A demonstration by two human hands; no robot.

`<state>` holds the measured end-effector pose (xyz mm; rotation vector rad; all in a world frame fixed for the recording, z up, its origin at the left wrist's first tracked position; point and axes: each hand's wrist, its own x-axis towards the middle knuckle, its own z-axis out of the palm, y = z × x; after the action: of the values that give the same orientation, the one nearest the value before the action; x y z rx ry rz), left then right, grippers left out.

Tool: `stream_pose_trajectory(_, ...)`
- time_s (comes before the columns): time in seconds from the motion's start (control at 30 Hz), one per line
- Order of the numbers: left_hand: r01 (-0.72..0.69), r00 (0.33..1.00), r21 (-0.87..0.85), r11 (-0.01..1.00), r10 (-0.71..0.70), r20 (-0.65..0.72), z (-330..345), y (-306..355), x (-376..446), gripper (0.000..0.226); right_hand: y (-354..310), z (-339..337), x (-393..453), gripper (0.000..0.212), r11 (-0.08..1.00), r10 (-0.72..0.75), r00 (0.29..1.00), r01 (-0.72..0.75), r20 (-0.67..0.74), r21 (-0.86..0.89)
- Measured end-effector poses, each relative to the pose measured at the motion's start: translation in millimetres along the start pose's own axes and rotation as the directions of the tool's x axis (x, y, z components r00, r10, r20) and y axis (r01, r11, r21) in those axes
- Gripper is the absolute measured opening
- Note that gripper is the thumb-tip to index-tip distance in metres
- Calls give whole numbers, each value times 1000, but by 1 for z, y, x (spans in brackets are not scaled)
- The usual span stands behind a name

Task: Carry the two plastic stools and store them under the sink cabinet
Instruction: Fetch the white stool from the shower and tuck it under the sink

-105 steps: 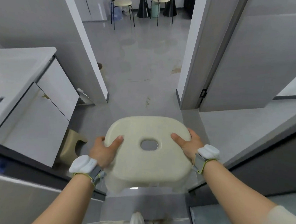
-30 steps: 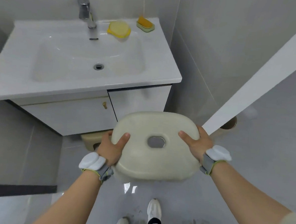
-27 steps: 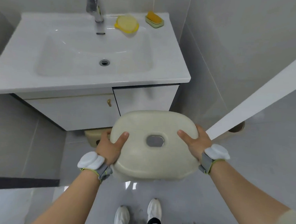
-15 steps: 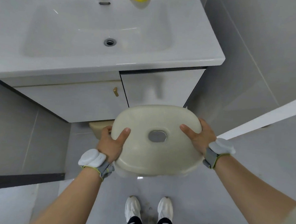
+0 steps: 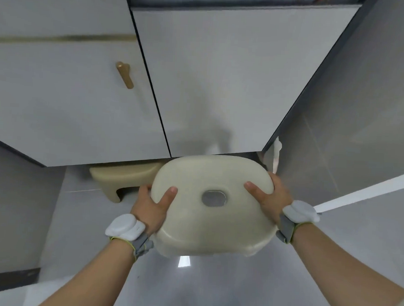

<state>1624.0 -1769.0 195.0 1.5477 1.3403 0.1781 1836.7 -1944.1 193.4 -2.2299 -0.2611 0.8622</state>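
Observation:
I hold a cream plastic stool (image 5: 212, 219) with an oval hole in its seat, level and just in front of the sink cabinet's lower edge. My left hand (image 5: 149, 207) grips its left rim, thumb on top. My right hand (image 5: 270, 197) grips the right rim the same way. A second, tan stool (image 5: 124, 175) stands on the floor half under the white sink cabinet (image 5: 200, 81), to the left of the held stool and partly hidden behind it.
The cabinet has two doors; the left one carries a gold handle (image 5: 125, 77). A grey tiled wall (image 5: 353, 103) closes the right side, with a white pipe or cloth (image 5: 276, 155) in the corner. Glossy grey floor (image 5: 79, 216) lies below.
I have come closer and lower. The sink top has left the view and the cabinet doors fill it. The held stool now sits at the cabinet's bottom edge, next to the tan stool.

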Motion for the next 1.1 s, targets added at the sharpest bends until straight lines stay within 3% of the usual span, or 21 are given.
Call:
stream_pose_trajectory(0.3,8,1000,78,997,-7,-10,80,-108,121,72,85,87,121,80,998,-41,999,41,0,-42)
stream_pose_trajectory(0.47,8,1000,143,990,-10,15,111,-135,155,69,106,105,166,79,998,-57,998,56,-35,-39)
stream_pose_trajectory(0.67,15,1000,173,985,-19,22,119,-139,168,69,118,111,178,70,997,-62,997,60,-37,-50)
stream_pose_trajectory(1.1,55,998,148,987,-49,-40,124,-151,194,69,122,138,212,78,998,-52,998,52,-34,-21)
